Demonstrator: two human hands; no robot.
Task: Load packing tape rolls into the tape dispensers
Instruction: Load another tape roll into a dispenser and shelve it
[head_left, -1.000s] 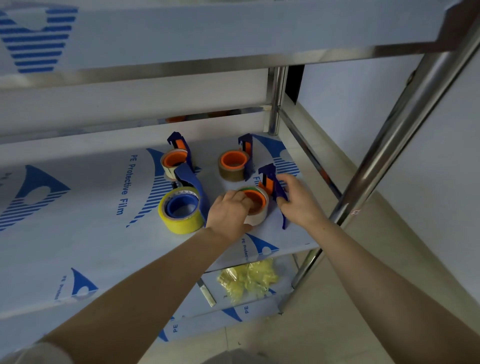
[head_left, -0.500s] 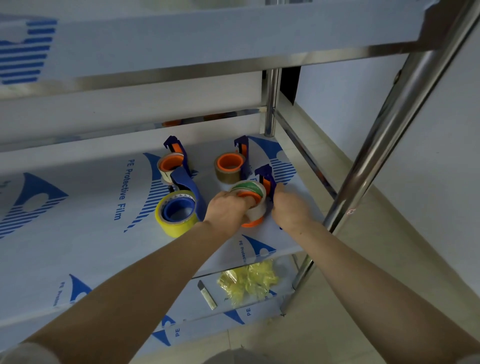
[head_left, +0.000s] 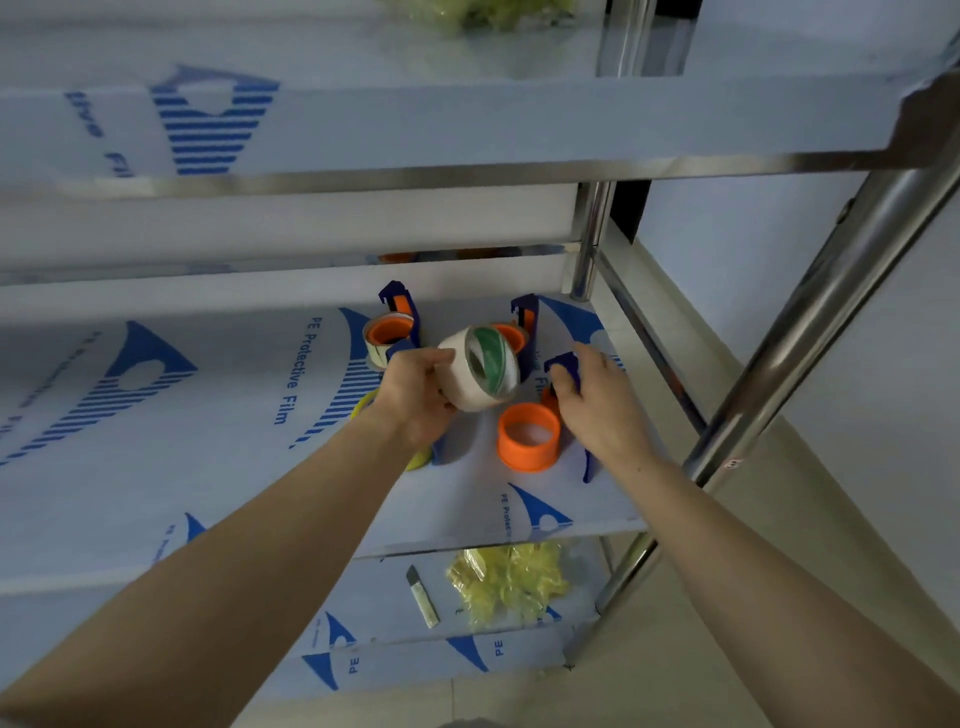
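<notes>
While the white tape roll (head_left: 475, 376) was held clear of the shelf (head_left: 467, 499), it was gripped by the left hand (head_left: 415, 397), whose thumb and fingers were curled round its outer face. Its green-lined core was turned toward the right hand (head_left: 597, 410). The blue tape dispenser (head_left: 565, 370) was clasped by the right hand, with fingers curled over its upright frame. Between the two hands, just below the roll and apart from it, an orange hub (head_left: 529, 436) was stood on the shelf. Beyond the left hand a second dispenser (head_left: 397, 325) was placed, and beyond the roll a third dispenser (head_left: 525, 325) was partly hidden. Under the left wrist a yellow roll (head_left: 362, 408) was mostly covered. Below both forearms, on the lower shelf (head_left: 374, 603), a utility knife (head_left: 423, 597) and a crumpled yellow bag (head_left: 509, 582) were laid.
</notes>
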